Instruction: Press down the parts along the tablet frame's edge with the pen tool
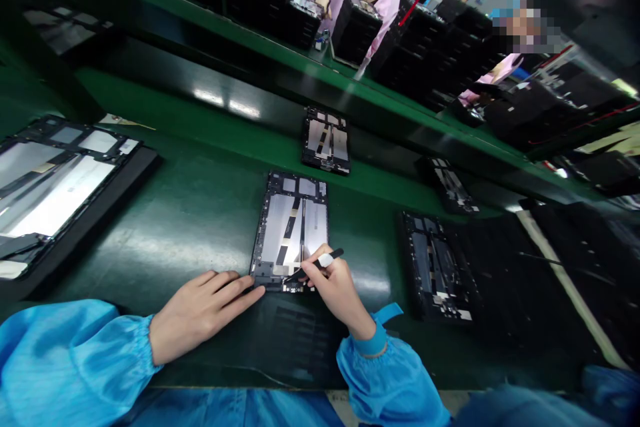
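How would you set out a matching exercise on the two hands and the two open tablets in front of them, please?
Column one:
1 left hand
2 right hand
3 near tablet
4 far tablet

Column two:
a lies farther off, untouched
b grips a thin tool
c lies flat, fingertips at a tablet corner
d lies open between the two hands

Pairs: 1-c; 2-b; 3-d; 4-a

open tablet (293,230): black frame, silver shields, flat on green bench (200,167) near its front edge; black tool (320,261) slanted over tablet's near end.

Open tablet (60,193) cut off by left edge, pen-like tool (326,259) partly hidden by right hand (337,290)
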`<state>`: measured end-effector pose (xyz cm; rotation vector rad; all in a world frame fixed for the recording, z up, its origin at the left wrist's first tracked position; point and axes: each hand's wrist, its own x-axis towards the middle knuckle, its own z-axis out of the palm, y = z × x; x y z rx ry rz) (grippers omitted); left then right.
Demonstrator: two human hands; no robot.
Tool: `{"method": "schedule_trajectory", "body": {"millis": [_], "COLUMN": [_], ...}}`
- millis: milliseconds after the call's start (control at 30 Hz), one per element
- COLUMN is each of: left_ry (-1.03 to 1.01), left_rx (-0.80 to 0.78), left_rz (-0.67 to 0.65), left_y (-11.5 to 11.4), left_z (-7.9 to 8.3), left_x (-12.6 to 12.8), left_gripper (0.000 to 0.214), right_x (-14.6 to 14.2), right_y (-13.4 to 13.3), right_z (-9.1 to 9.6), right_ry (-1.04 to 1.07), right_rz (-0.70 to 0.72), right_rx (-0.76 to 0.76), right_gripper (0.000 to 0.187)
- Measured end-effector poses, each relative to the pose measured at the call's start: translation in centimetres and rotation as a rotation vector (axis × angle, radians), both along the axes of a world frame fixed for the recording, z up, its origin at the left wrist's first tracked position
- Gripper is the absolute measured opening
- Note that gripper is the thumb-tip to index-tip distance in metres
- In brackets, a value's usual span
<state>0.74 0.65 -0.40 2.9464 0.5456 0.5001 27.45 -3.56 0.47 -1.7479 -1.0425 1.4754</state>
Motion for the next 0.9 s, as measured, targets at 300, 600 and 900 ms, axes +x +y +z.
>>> {"method": "schedule_trajectory", "body": {"millis": [300,600,900], "left_ry": [0.050,0.040,0.080], "left_rx": [-0.065,0.008,0.004], "left_rz": [-0.003,0.015,0.065], "left_y": [-0.2,-0.6,-0.8], "left_z": [0.1,-0.6,-0.7], "left_x": [-0.4,0.0,0.3], "left_gripper": [0.043,0.047,0.047], "right_x": [-0.4,-0.6,-0.5], "right_y": [-0.2,0.0,0.1], "right_z": [0.0,0.1,0.2], "right_ry": [0.033,0.027,0.027], "right_rz": [-0.008,-0.002,0.007], "right_rx": [0.007,0.002,0.007], "right_gripper": [0.043,0.039,0.040]}}
